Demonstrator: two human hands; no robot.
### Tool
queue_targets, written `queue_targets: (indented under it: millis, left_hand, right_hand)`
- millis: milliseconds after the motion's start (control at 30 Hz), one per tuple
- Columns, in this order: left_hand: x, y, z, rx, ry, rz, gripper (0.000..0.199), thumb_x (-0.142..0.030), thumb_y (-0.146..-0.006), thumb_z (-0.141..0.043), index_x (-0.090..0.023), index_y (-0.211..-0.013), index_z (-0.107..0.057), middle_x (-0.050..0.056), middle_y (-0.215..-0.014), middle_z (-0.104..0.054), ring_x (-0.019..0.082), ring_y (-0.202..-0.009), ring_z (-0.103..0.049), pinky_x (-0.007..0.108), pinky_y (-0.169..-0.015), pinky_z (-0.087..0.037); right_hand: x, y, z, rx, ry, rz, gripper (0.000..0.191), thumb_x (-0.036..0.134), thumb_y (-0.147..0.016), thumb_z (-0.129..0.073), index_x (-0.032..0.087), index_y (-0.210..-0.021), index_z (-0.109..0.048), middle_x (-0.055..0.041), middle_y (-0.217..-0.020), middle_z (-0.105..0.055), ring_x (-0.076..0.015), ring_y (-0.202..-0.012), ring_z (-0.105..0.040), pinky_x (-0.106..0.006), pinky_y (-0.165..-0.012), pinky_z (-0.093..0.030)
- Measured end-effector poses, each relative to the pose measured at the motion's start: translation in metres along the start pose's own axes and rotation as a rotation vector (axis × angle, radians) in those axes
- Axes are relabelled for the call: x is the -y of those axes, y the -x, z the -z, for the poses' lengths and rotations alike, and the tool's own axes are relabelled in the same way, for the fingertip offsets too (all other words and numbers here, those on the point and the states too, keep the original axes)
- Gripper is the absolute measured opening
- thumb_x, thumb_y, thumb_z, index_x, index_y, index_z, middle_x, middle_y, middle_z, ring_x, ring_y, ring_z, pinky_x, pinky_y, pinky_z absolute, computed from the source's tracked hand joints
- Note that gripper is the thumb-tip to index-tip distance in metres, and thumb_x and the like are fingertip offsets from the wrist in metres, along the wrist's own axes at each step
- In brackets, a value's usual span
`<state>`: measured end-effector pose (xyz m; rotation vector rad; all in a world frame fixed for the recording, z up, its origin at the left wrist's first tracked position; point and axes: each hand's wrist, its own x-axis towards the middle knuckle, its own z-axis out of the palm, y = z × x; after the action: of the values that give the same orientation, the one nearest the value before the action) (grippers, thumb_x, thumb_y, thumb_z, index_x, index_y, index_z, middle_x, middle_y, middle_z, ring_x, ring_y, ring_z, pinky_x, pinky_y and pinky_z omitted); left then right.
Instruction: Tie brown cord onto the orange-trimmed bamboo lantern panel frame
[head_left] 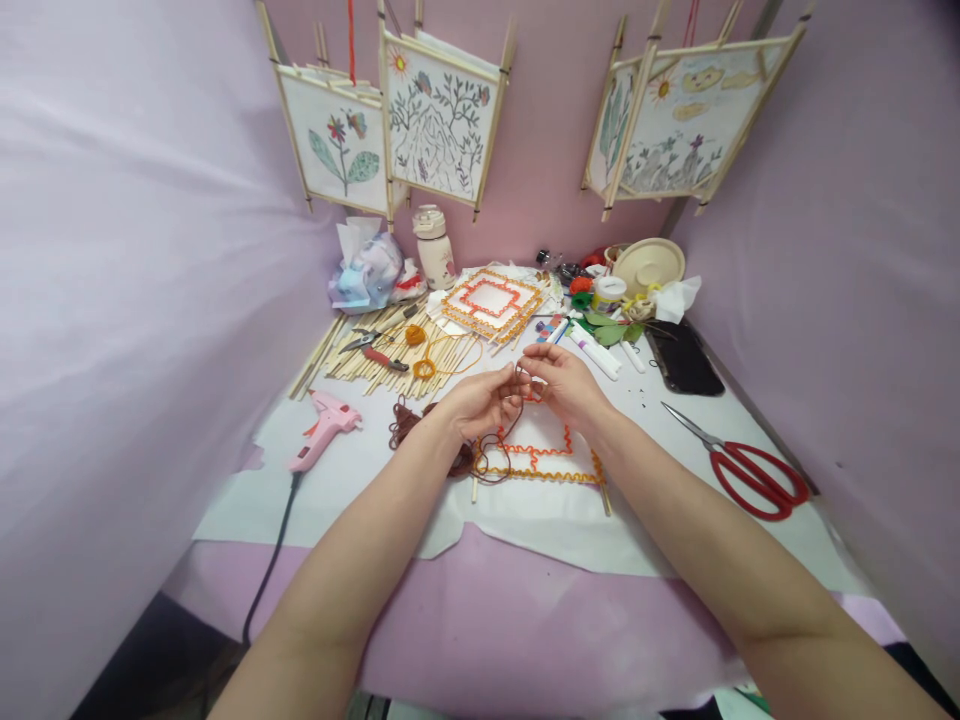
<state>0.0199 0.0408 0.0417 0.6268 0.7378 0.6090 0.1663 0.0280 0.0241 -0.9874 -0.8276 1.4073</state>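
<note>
My left hand (491,400) and my right hand (562,380) meet over a white panel with wavy yarn trim (538,465) in orange and yellow, framed by thin sticks. Both hands pinch a thin brown yarn (517,420) between the fingertips. From there the strand hangs in loops down to a loose brown bundle (409,425), partly behind my left forearm. The upper part of the panel is hidden by my hands.
A pink glue gun (326,430) with its cord lies left, near red-handled pruners (379,352) on bamboo sticks (352,375). Red-handled scissors (750,470) and a phone (684,358) lie right. Another trimmed panel (493,303) rests behind; stick-framed lanterns (442,130) hang above.
</note>
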Motion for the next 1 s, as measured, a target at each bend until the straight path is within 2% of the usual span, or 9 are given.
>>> queue_targets:
  millis: [133, 267, 367, 433, 533, 633, 733, 867, 1000]
  left_hand:
    - [0.003, 0.001, -0.004, -0.059, -0.147, -0.092, 0.019, -0.012, -0.091, -0.05, -0.01, -0.074, -0.056, 0.003, -0.066, -0.056, 0.003, -0.049, -0.049, 0.011, -0.042, -0.036]
    - [0.004, 0.001, -0.002, -0.154, -0.383, -0.188, 0.015, -0.017, -0.088, -0.056, -0.012, -0.074, -0.055, 0.004, -0.074, -0.06, 0.002, -0.046, -0.046, 0.012, -0.038, -0.029]
    - [0.002, 0.002, 0.001, -0.099, -0.438, -0.126, 0.015, -0.026, -0.089, -0.056, -0.014, -0.08, -0.053, 0.005, -0.079, -0.063, 0.002, -0.043, -0.042, 0.014, -0.036, -0.022]
    - [0.001, 0.002, 0.004, -0.051, -0.53, -0.099, 0.02, -0.034, -0.088, -0.055, -0.015, -0.082, -0.053, 0.002, -0.071, -0.06, 0.003, -0.041, -0.036, 0.016, -0.036, -0.019]
    - [0.003, 0.001, 0.005, -0.128, -0.864, -0.236, 0.023, -0.038, -0.084, -0.059, -0.016, -0.082, -0.058, -0.003, -0.063, -0.053, 0.006, -0.046, -0.038, 0.018, -0.044, -0.027]
    - [0.01, 0.0, 0.004, -0.243, -1.261, -0.419, 0.018, -0.033, -0.082, -0.061, -0.016, -0.078, -0.063, 0.0, -0.068, -0.059, 0.011, -0.06, -0.049, 0.023, -0.058, -0.037]
    - [0.019, -0.001, 0.001, -0.327, -1.58, -0.507, 0.015, -0.027, -0.084, -0.056, -0.017, -0.079, -0.066, 0.004, -0.076, -0.066, 0.017, -0.071, -0.057, 0.028, -0.068, -0.041]
    - [0.029, -0.003, 0.0, -0.439, -1.84, -0.529, 0.021, -0.022, -0.088, -0.047, -0.017, -0.087, -0.066, 0.01, -0.087, -0.069, 0.023, -0.082, -0.062, 0.032, -0.074, -0.044]
    - [0.032, -0.004, 0.001, -0.484, -1.937, -0.476, 0.025, -0.021, -0.091, -0.041, -0.016, -0.093, -0.065, 0.013, -0.09, -0.069, 0.025, -0.085, -0.063, 0.033, -0.076, -0.046]
  right_hand:
    - [0.0, -0.002, 0.004, 0.006, 0.104, 0.043, 0.033, 0.032, -0.059, -0.077, 0.021, -0.084, -0.059, 0.0046, -0.073, -0.059, -0.01, -0.065, -0.054, -0.023, -0.056, -0.039]
    - [0.004, -0.004, 0.009, 0.075, 0.354, 0.179, 0.025, 0.03, -0.067, -0.07, 0.019, -0.087, -0.06, 0.0019, -0.077, -0.062, -0.012, -0.07, -0.057, -0.026, -0.064, -0.044]
    - [0.01, -0.002, 0.016, 0.14, 0.535, 0.275, 0.021, 0.028, -0.073, -0.064, 0.018, -0.091, -0.06, 0.0004, -0.08, -0.063, -0.0137, -0.074, -0.059, -0.029, -0.071, -0.046]
    - [0.013, 0.003, 0.023, 0.141, 0.674, 0.326, 0.018, 0.026, -0.078, -0.06, 0.018, -0.094, -0.059, 0.0, -0.079, -0.063, -0.0146, -0.073, -0.059, -0.03, -0.07, -0.045]
    - [0.012, 0.016, 0.033, 0.097, 0.98, 0.423, 0.018, 0.021, -0.084, -0.054, 0.019, -0.101, -0.06, -0.0016, -0.082, -0.064, -0.0167, -0.077, -0.058, -0.03, -0.07, -0.044]
    - [0.005, 0.032, 0.038, 0.093, 1.371, 0.562, 0.022, 0.014, -0.088, -0.048, 0.019, -0.105, -0.061, -0.0066, -0.092, -0.066, -0.0219, -0.09, -0.055, -0.033, -0.076, -0.043]
    - [-0.006, 0.043, 0.037, 0.142, 1.653, 0.654, 0.024, 0.011, -0.091, -0.044, 0.016, -0.107, -0.061, -0.0103, -0.096, -0.067, -0.025, -0.094, -0.052, -0.036, -0.082, -0.041]
    - [-0.014, 0.045, 0.038, 0.157, 1.714, 0.641, 0.027, 0.011, -0.09, -0.046, 0.018, -0.112, -0.06, -0.0086, -0.102, -0.066, -0.0242, -0.096, -0.051, -0.036, -0.086, -0.039]
    - [-0.009, 0.044, 0.048, 0.071, 1.676, 0.59, 0.028, 0.01, -0.088, -0.048, 0.018, -0.11, -0.063, -0.0096, -0.106, -0.064, -0.0252, -0.1, -0.05, -0.036, -0.083, -0.039]
